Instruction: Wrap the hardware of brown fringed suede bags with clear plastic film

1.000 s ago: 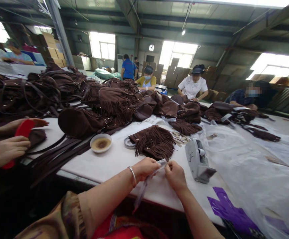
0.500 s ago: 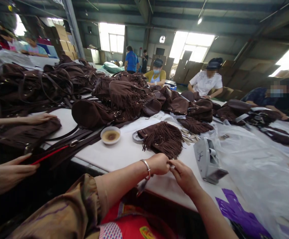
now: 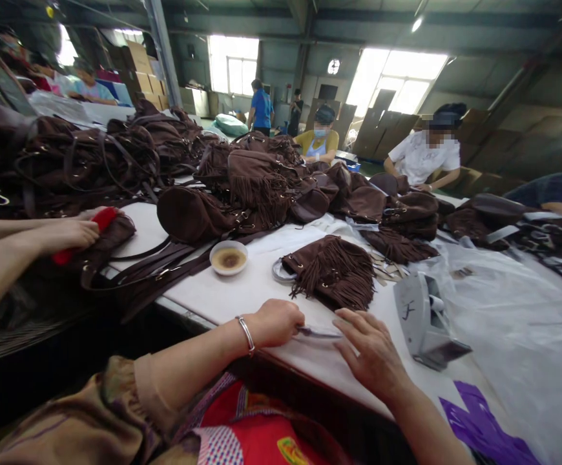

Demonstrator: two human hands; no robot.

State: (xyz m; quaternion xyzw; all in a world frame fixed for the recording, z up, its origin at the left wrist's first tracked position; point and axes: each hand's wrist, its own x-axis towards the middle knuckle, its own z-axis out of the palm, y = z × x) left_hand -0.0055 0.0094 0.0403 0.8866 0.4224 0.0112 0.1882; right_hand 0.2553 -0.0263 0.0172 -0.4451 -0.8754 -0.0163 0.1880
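Note:
Near the table's front edge, my left hand, with a silver bangle at the wrist, is closed on one end of a thin greyish strip. My right hand lies to its right, fingers spread, its fingertips by the strip's other end. Just beyond both hands sits a small dark brown fringed bag with metal eyelets and a pale loop at its left side. What the strip is made of cannot be told.
A bowl of brownish paste stands left of the fringed bag. A grey tape dispenser is at the right, near clear plastic sheeting and purple plastic. Brown bags pile up behind. A person's hands hold something red at the left.
My hands have moved apart, with the strip now showing between them, and my right hand's fingers have spread. The view has shifted. At the left, the other person's hands have come together on the red thing.

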